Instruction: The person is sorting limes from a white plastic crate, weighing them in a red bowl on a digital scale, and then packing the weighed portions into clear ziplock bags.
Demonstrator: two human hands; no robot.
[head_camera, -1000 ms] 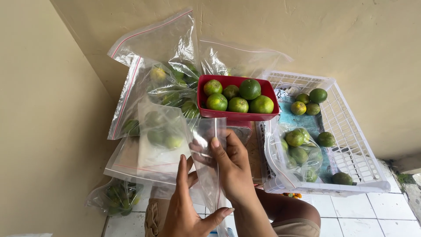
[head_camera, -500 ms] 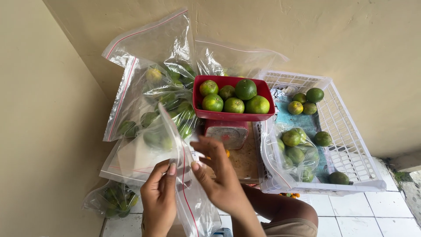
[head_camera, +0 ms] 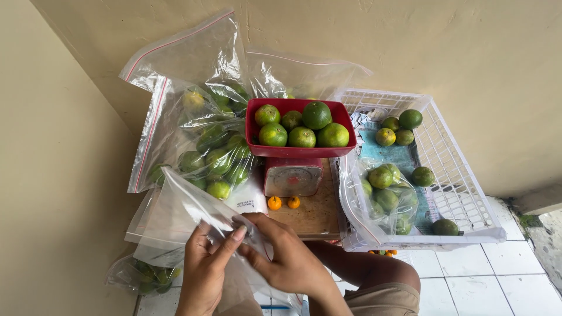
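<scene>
Head view shows your left hand point(head_camera: 206, 266) and right hand point(head_camera: 281, 257) both pinching an empty clear zip bag point(head_camera: 184, 213) low in front of you, fingers closed on its plastic. Just beyond it, a red tray point(head_camera: 295, 151) of green limes point(head_camera: 301, 137) sits on a small scale point(head_camera: 291, 177), with a white basket point(head_camera: 462, 193) to the right.
</scene>
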